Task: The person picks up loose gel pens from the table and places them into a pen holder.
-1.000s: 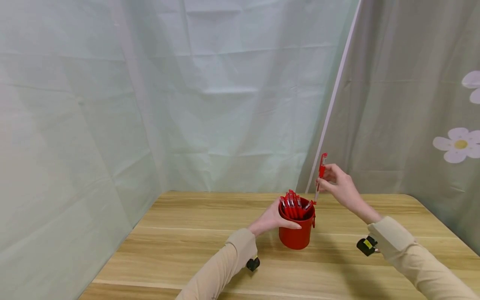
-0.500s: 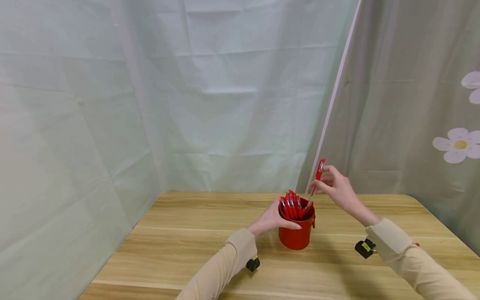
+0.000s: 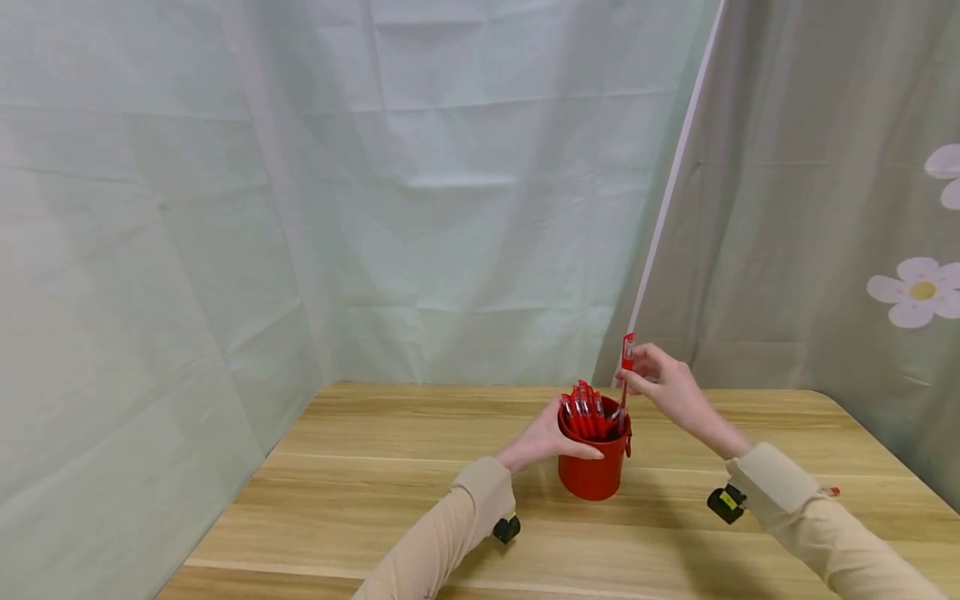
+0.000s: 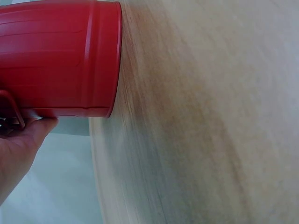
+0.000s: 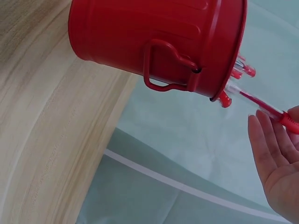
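A red metal bucket (image 3: 590, 477) stands upright on the wooden table, with several red-capped clear pens (image 3: 582, 415) leaning inside it. My left hand (image 3: 547, 437) grips its left side near the rim, the thumb across the front; in the left wrist view, fingers of that hand (image 4: 21, 147) meet the bucket's wall (image 4: 51, 60) by a loop handle. Over the right rim, my right hand (image 3: 670, 390) pinches one red pen (image 3: 627, 362) held nearly upright. Seen from the right wrist, that pen's clear barrel (image 5: 259, 103) reaches into the bucket's mouth beside other pen ends.
Another small red item (image 3: 830, 492) lies on the table at the right, partly hidden by the right sleeve (image 3: 787, 483). Pale curtains (image 3: 480, 208) hang behind the far table edge. Dark wrist cameras (image 3: 726, 502) hang below both cuffs.
My right hand has moved left and down, bringing the pen from above the right rim into the bucket's mouth. The left hand and bucket have stayed put. The red item at right has come into view.
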The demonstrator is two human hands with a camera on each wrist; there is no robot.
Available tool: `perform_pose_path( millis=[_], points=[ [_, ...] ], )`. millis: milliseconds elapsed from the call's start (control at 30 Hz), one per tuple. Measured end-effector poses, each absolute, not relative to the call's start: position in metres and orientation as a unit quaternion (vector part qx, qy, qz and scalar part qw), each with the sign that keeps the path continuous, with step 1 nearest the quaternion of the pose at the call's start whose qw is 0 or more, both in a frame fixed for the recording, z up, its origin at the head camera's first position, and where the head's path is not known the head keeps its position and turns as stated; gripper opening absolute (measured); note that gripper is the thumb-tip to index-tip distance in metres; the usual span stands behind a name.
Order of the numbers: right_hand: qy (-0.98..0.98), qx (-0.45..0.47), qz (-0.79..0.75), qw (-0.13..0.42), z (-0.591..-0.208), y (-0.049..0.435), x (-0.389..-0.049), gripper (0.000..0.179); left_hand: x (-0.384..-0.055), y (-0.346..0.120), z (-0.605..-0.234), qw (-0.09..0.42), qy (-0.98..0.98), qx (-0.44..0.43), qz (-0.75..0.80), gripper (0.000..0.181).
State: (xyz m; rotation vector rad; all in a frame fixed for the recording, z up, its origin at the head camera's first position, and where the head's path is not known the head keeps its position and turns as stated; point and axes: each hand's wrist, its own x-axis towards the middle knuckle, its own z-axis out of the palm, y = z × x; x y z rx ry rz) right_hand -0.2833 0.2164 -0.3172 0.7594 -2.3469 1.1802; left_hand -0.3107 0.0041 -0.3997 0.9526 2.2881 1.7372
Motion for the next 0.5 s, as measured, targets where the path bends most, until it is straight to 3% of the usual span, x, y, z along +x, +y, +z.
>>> perform_pose_path(
  millis=[200,500],
  points=[
    [-0.845,0.283,0.389,0.235,-0.3219,0.2153,-0.2865,0.028,-0.3089,0.0038,-0.3992,0.062,0.755,0.308,0.576,0.07],
    [-0.839,0.309,0.371,0.249,-0.3253,0.2114,-0.2866,0.065,-0.3084,0.0037,-0.3996,0.057,0.761,0.306,0.569,0.072]
  ],
)
